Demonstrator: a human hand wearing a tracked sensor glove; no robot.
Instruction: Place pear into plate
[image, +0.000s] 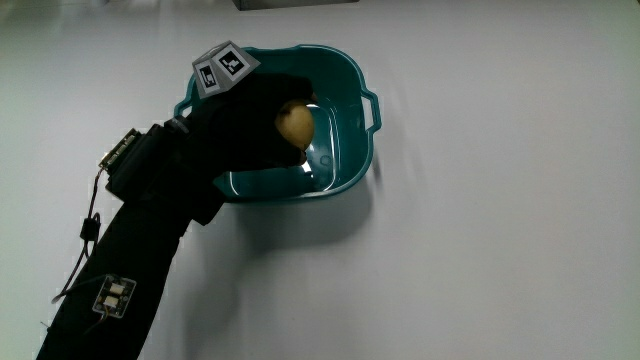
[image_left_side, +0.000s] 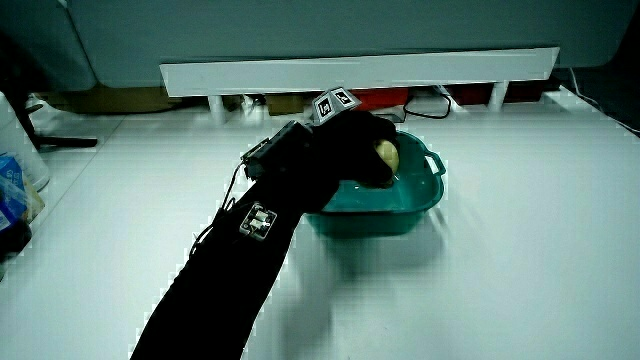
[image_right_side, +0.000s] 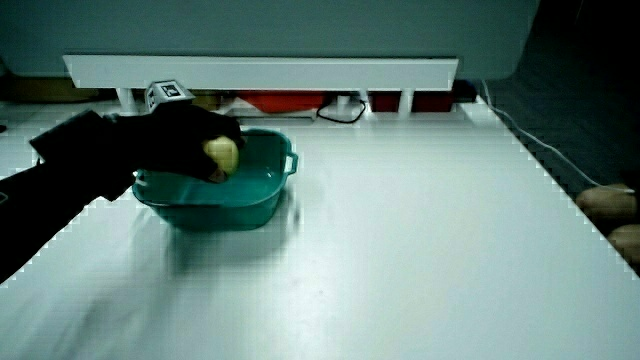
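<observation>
The pear (image: 294, 125) has been carried over the plate (image: 345, 165), which is in fact a deep teal basin with small handles standing on the white surface (image: 500, 250), but it has not yet been released. It is held clamped in the fingers of the hands (image: 255, 115), with only its yellowish end showing past the black glove. In both side views the pear (image_left_side: 386, 155) is seen above the inside of the plate, roughly level with the rim, so the transport appears to be done and only the lowering and letting go are judged to be left. Whether the pear touches the plate's floor cannot be told.

The hands are placed over the plate, covering the part of its rim nearest the forearm (image: 130, 260), with the fingers curled down and inward around the fruit. The patterned cube (image: 224, 67) on the back is turned upward. The forearm is stretched across the surface from the person's edge toward the plate, as seen in a side view (image_right_side: 60, 200).
</observation>
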